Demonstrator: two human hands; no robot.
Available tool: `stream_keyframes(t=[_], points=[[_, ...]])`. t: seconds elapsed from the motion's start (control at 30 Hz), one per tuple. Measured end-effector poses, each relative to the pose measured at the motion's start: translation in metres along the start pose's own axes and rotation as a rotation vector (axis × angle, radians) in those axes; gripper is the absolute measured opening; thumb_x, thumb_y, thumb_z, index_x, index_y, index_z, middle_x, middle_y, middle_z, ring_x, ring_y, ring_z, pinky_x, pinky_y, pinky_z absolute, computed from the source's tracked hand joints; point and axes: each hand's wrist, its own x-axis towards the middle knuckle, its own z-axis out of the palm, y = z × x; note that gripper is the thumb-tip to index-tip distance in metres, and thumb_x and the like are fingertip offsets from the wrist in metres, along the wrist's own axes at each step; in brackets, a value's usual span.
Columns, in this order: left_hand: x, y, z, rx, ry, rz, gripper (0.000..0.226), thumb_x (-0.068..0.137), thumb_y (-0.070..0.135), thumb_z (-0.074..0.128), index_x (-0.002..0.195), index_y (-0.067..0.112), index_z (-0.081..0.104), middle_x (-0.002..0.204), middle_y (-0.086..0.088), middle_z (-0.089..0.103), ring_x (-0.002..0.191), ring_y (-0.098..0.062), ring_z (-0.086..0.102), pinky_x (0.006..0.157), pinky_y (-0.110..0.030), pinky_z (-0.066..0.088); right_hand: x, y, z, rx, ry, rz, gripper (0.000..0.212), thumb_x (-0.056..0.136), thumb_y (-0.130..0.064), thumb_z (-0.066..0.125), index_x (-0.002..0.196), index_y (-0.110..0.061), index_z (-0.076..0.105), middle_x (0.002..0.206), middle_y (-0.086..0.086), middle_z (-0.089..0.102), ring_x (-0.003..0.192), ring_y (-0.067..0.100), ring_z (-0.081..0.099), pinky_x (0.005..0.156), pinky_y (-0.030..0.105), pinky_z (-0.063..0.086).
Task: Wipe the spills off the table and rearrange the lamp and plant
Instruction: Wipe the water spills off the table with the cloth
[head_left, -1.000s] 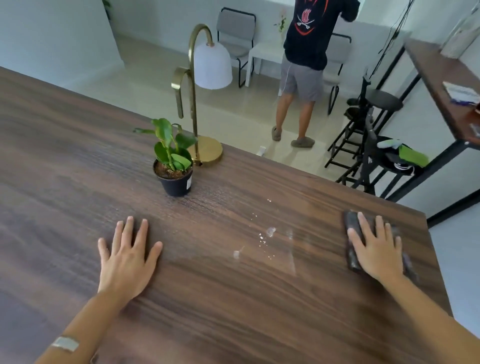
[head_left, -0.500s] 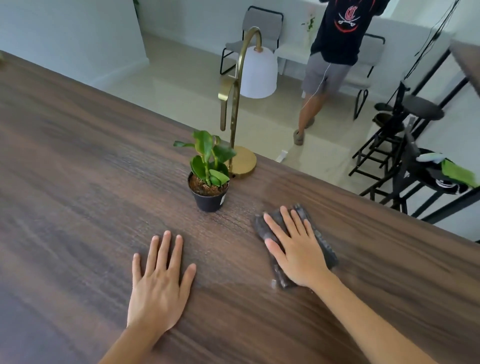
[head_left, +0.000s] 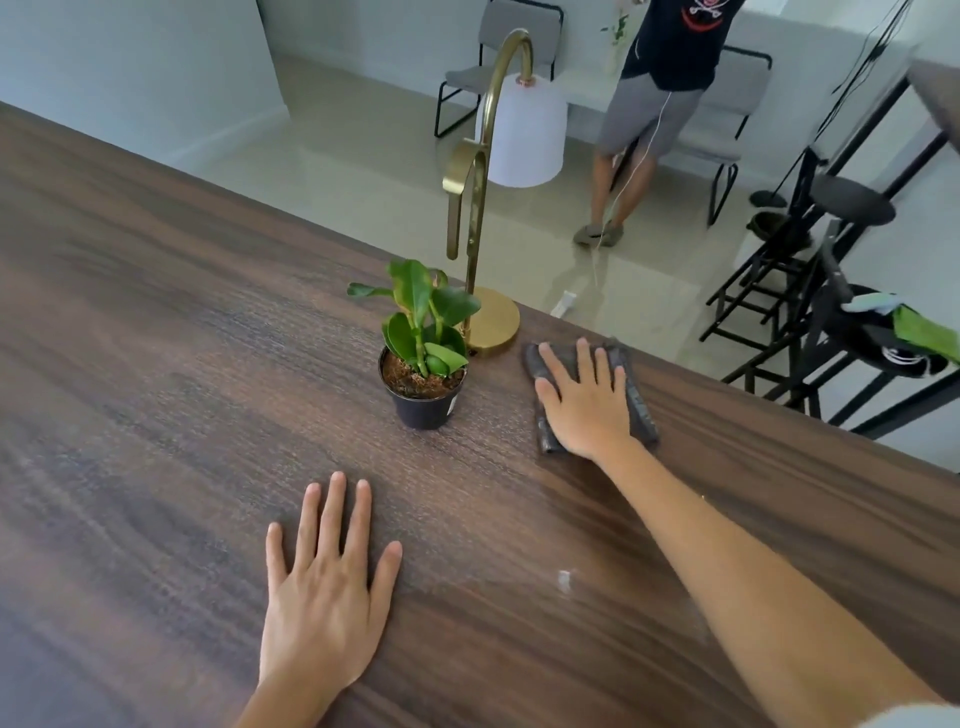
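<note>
Right hand (head_left: 584, 402): flat, fingers spread, pressed palm-down on a dark grey cloth (head_left: 638, 400) near the far edge of the table (head_left: 156, 338); nothing pinched
Left hand (head_left: 324, 587): flat, fingers slightly apart, palm-down on bare wood, nearer the body, holding nothing
Plant (head_left: 423, 343): upright in a small black pot, just left of the cloth, apart from it
Lamp (head_left: 496, 171): brass, white shade, round base just behind the plant, close to the cloth's far left corner
Spill (head_left: 564, 579): small pale patch beside the right forearm
</note>
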Motion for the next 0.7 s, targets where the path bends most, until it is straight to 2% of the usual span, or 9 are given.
stream_keyframes(t=[0.07,0.13,0.2,0.3,0.33,0.4,0.5,0.63,0.7], points=[[0.001,0.001,-0.001,-0.007,-0.006,-0.014,0.069,0.092,0.059,0.010,0.151,0.023,0.013,0.159,-0.001,0.012,0.147,-0.019,0.004,0.116,-0.053,0.013,-0.054,0.015,0.004,-0.028,-0.011,-0.176,0.058,0.094,-0.060,0.000,0.151,-0.048,0.000,0.165,0.003,-0.006,0.151,0.027,-0.006,0.121,0.048,-0.002],[0.001,0.002,-0.001,-0.011,-0.016,-0.019,0.070,0.091,0.060,0.010,0.150,0.023,0.014,0.159,0.000,0.013,0.147,-0.019,0.005,0.115,-0.053,0.012,-0.069,0.038,0.001,-0.046,-0.063,-0.239,0.058,0.091,-0.065,-0.002,0.149,-0.054,-0.003,0.164,-0.003,-0.008,0.151,0.024,-0.008,0.121,0.047,-0.004],[0.001,0.003,0.000,-0.016,-0.012,-0.018,0.070,0.091,0.060,0.009,0.150,0.024,0.013,0.159,0.000,0.012,0.147,-0.020,0.005,0.116,-0.052,0.011,-0.035,0.052,-0.004,-0.061,-0.037,-0.114,0.056,0.093,-0.065,0.004,0.148,-0.056,-0.002,0.165,-0.002,-0.006,0.151,0.026,-0.008,0.120,0.053,-0.005],[0.001,0.002,0.001,0.002,0.004,-0.005,0.068,0.092,0.059,0.006,0.151,0.025,0.007,0.160,0.000,0.006,0.147,-0.020,-0.001,0.116,-0.051,0.008,0.037,0.032,-0.012,-0.002,-0.024,0.180,0.058,0.096,-0.063,0.010,0.151,-0.049,0.003,0.165,0.006,0.000,0.150,0.036,-0.006,0.116,0.063,-0.006],[0.001,0.001,0.002,0.004,0.001,0.006,0.068,0.092,0.059,0.005,0.151,0.025,0.004,0.160,0.000,0.003,0.147,-0.020,-0.004,0.117,-0.051,0.006,0.050,0.019,-0.011,0.014,-0.028,0.224,0.059,0.096,-0.063,0.010,0.152,-0.047,0.004,0.165,0.008,0.000,0.149,0.038,-0.007,0.116,0.064,-0.007],[0.001,-0.001,0.002,-0.001,-0.001,0.014,0.067,0.092,0.058,0.002,0.151,0.024,0.000,0.160,0.001,-0.001,0.147,-0.020,-0.007,0.117,-0.052,0.004,0.039,-0.008,-0.003,0.028,-0.033,0.193,0.059,0.097,-0.061,0.010,0.153,-0.044,0.003,0.165,0.009,-0.003,0.149,0.038,-0.008,0.116,0.063,-0.008],[0.000,0.001,0.000,-0.030,0.004,0.004,0.068,0.090,0.057,-0.003,0.150,0.025,-0.001,0.160,0.002,-0.004,0.146,-0.019,-0.009,0.117,-0.052,0.003,-0.053,-0.044,0.019,0.047,0.023,-0.013,0.056,0.099,-0.057,0.012,0.153,-0.044,0.005,0.165,0.008,-0.001,0.150,0.035,-0.004,0.118,0.060,-0.003],[0.000,0.001,-0.002,-0.043,-0.002,0.013,0.068,0.089,0.055,-0.007,0.150,0.024,-0.004,0.160,0.002,-0.006,0.146,-0.019,-0.011,0.118,-0.052,0.000,-0.239,-0.058,0.046,0.055,0.059,-0.344,0.054,0.099,-0.057,0.026,0.151,-0.046,0.017,0.163,0.004,0.018,0.150,0.031,0.014,0.116,0.057,0.013],[0.000,0.001,-0.002,-0.047,0.004,0.011,0.069,0.088,0.055,-0.007,0.150,0.024,-0.004,0.160,0.001,-0.006,0.146,-0.019,-0.011,0.118,-0.052,0.000,-0.296,-0.017,0.045,0.031,0.064,-0.302,0.053,0.097,-0.061,0.027,0.149,-0.049,0.023,0.159,-0.001,0.029,0.147,0.027,0.023,0.111,0.056,0.019]])
